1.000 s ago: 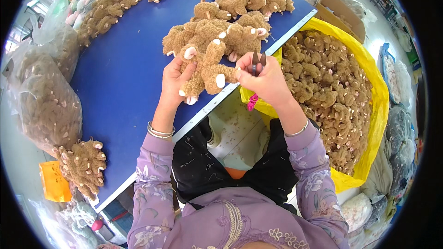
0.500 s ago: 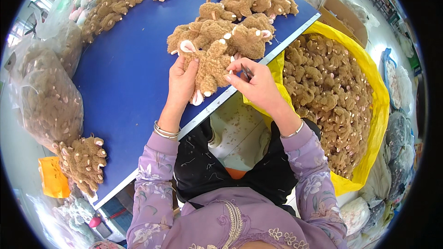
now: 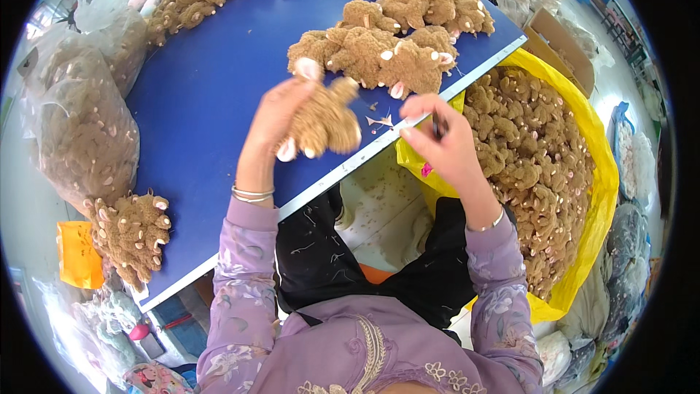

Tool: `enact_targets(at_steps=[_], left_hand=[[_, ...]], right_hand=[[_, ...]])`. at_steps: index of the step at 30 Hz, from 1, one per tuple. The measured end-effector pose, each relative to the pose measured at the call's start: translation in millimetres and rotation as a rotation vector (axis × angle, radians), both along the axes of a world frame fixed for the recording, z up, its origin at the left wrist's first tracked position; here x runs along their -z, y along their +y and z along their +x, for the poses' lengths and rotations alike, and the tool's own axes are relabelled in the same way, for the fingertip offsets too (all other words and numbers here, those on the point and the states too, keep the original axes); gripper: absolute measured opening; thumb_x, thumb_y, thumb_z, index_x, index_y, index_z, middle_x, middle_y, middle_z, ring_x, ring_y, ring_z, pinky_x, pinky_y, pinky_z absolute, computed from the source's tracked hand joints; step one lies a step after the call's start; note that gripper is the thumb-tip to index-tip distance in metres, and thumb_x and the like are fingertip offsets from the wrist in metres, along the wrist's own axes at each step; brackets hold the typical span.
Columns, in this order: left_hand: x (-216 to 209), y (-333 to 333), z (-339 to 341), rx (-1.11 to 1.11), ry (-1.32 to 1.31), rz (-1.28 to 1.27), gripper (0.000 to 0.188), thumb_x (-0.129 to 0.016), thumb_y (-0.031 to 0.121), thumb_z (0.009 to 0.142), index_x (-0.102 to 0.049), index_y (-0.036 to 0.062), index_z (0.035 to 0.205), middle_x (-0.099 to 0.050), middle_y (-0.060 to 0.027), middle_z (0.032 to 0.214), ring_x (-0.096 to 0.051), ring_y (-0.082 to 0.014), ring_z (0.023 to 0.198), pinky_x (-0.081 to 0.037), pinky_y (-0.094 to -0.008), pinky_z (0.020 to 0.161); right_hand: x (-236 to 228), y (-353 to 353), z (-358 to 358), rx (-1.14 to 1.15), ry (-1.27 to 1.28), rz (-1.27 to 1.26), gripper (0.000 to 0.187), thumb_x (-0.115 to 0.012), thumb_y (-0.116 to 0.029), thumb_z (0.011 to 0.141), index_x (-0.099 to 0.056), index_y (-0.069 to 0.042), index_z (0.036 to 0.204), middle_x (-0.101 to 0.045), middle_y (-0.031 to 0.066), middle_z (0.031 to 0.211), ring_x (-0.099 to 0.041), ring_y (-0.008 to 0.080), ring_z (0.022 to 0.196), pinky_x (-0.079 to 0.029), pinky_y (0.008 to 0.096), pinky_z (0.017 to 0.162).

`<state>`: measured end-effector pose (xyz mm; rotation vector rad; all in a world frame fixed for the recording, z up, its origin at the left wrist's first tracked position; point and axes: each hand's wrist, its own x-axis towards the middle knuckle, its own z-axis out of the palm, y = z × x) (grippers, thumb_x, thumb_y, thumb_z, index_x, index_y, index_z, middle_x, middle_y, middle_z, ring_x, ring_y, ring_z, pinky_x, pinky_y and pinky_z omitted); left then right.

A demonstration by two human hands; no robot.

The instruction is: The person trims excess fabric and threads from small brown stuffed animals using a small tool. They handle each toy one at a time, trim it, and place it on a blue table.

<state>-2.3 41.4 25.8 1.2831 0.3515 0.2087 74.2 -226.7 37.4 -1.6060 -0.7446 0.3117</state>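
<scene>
My left hand [image 3: 281, 109] is closed on a flat brown plush animal [image 3: 327, 122] with pale paws and a pink-lined ear, holding it just over the blue table [image 3: 204, 109]. The plush is smeared by motion. Away from it, over the table's front edge, my right hand [image 3: 448, 146] is curled around small dark snips [image 3: 440, 126], mostly hidden by the fingers. Between the hands, small white scraps [image 3: 380, 122] lie at the edge. Just beyond them is a heap of similar brown plush animals [image 3: 394, 62].
A yellow bag [image 3: 601, 197] full of brown plush pieces stands right of the table. On the left are a clear plastic bag [image 3: 84, 131] of plush and a small plush stack [image 3: 133, 237] at the table corner. More plush lines the far edge. A cardboard box [image 3: 558, 47] stands back right.
My left hand has pulled the plush leftward, off the heap. My right hand has let go of its edge and moved right, still with the snips. The view has shifted slightly.
</scene>
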Motion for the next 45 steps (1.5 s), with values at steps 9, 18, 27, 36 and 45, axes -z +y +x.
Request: enact_targets(at_steps=[9,18,27,36,45], left_hand=[[4.9,-46.6,22.2,0.14,-0.045,-0.341,0.054,-0.038,0.049,0.1,-0.054,0.0012,0.12,-0.066,-0.012,0.103,-0.064,-0.021,0.093,-0.052,-0.0315,0.083],[13.2,-62.3,13.2,0.176,-0.122,0.315,0.045,-0.066,0.02,0.089,-0.051,-0.0036,0.124,-0.06,-0.0115,0.119,-0.059,-0.0189,0.109,-0.051,-0.035,0.091],[12.3,-60.1,10.1,0.203,-0.041,0.118,0.039,-0.067,0.011,0.088,-0.055,-0.0035,0.122,-0.066,-0.0088,0.11,-0.065,-0.0157,0.097,-0.053,-0.0301,0.086],[15.8,-61.4,16.1,0.098,-0.215,-0.117,0.033,-0.058,0.009,0.092,-0.054,-0.003,0.123,-0.064,-0.0078,0.111,-0.063,-0.013,0.096,-0.052,-0.0286,0.085],[10.4,-67.8,10.8,0.304,-0.12,0.246,0.033,-0.058,0.006,0.088,-0.056,-0.0014,0.119,-0.064,-0.0044,0.109,-0.061,-0.011,0.097,-0.05,-0.0281,0.086]], right_hand=[[35.1,24.1,8.8,-0.226,0.312,-0.03,0.047,-0.074,-0.015,0.08,-0.056,0.007,0.117,-0.064,0.0086,0.104,-0.061,0.0124,0.089,-0.051,0.028,0.08],[36.9,38.0,12.4,-0.041,0.355,0.209,0.04,-0.07,-0.007,0.086,-0.054,0.005,0.12,-0.064,0.0056,0.105,-0.06,0.011,0.091,-0.05,0.0278,0.082],[22.1,27.0,32.3,0.109,0.406,0.258,0.021,-0.061,-0.019,0.093,-0.059,0.0,0.101,-0.051,-0.0035,0.07,-0.037,0.0018,0.049,-0.03,0.0179,0.044],[33.5,16.7,48.3,0.07,0.454,0.22,0.024,-0.06,-0.025,0.094,-0.06,-0.002,0.088,-0.051,-0.002,0.065,-0.038,0.0033,0.047,-0.03,0.0202,0.043],[31.6,16.4,45.9,0.011,0.433,0.175,0.029,-0.061,-0.029,0.094,-0.069,-0.002,0.09,-0.06,-0.0024,0.08,-0.046,0.0027,0.059,-0.033,0.0198,0.048]])
